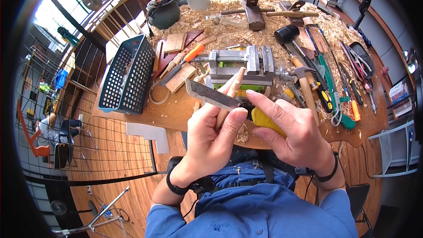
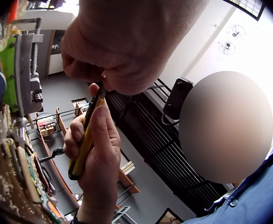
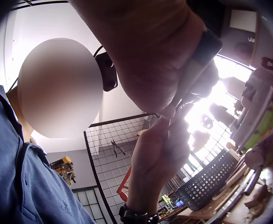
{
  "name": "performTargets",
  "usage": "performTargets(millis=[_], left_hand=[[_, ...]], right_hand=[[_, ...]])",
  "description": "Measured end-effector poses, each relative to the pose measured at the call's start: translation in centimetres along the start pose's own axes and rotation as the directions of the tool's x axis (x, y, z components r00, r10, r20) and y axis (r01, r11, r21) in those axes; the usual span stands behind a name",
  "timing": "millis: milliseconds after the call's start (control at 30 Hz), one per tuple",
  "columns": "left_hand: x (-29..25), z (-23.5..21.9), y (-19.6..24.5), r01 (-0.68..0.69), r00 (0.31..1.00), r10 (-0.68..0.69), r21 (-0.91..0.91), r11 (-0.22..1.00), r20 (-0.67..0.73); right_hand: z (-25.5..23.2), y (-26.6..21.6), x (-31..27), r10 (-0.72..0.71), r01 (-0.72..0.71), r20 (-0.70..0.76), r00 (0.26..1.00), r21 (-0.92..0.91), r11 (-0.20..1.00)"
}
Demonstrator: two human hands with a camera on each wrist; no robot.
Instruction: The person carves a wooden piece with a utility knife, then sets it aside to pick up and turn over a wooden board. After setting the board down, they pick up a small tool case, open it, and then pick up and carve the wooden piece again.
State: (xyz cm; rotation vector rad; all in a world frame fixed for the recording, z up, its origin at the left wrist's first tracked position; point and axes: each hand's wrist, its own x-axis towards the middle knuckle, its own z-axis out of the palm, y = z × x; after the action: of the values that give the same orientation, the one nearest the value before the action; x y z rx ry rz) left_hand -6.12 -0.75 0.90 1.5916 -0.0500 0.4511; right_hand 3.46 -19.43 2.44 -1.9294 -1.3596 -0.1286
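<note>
My left hand (image 1: 209, 134) grips a slim piece of wood (image 1: 236, 83) that points up and away, its tip bare above the fingers. My right hand (image 1: 293, 132) holds a yellow-handled knife (image 1: 268, 121), with the index finger stretched toward the blade end. The wide grey blade (image 1: 211, 95) lies across the wood, and the left thumb touches its lower end. In the left wrist view the right hand (image 2: 99, 144) has its fingers curled round the yellow handle (image 2: 83, 151). The right wrist view shows the left hand (image 3: 160, 154) close beside the right.
A metal vise (image 1: 246, 68) stands just beyond the hands. Left of it are a perforated basket (image 1: 128, 77) and an orange-handled chisel (image 1: 194, 53). A black mallet (image 1: 286, 34), a hammer (image 1: 306, 83) and several other tools lie at the right. Wood shavings (image 1: 194, 17) cover the table's back.
</note>
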Motion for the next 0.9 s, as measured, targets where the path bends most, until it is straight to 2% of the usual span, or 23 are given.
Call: performTargets(millis=[333, 467, 600, 667, 900], left_hand=[[0.2, -0.2, -0.1, 0.022, 0.999, -0.022, 0.009, 1.0, 0.032], [0.3, -0.2, -0.2, -0.032, 0.999, 0.031, 0.042, 0.999, 0.03], [0.3, -0.1, -0.3, -0.003, 0.999, 0.002, 0.024, 1.0, 0.035], [0.4, -0.1, -0.3, 0.013, 0.999, -0.013, -0.004, 1.0, 0.038], [0.9, 0.3, 0.0, 0.005, 1.0, -0.006, 0.026, 1.0, 0.03]], right_hand=[[-0.1, -0.3, -0.1, 0.039, -0.039, 0.036, 0.999, 0.0, 0.999], [-0.1, -0.3, -0.2, 0.046, -0.046, 0.041, 0.998, -0.011, 0.999], [0.0, -0.1, -0.2, 0.048, -0.047, 0.042, 0.998, -0.011, 0.999], [0.7, 0.6, -0.3, -0.046, 0.046, -0.072, 0.996, -0.006, 0.999], [0.4, 0.6, -0.6, -0.042, 0.04, -0.1, 0.994, -0.024, 0.999]])
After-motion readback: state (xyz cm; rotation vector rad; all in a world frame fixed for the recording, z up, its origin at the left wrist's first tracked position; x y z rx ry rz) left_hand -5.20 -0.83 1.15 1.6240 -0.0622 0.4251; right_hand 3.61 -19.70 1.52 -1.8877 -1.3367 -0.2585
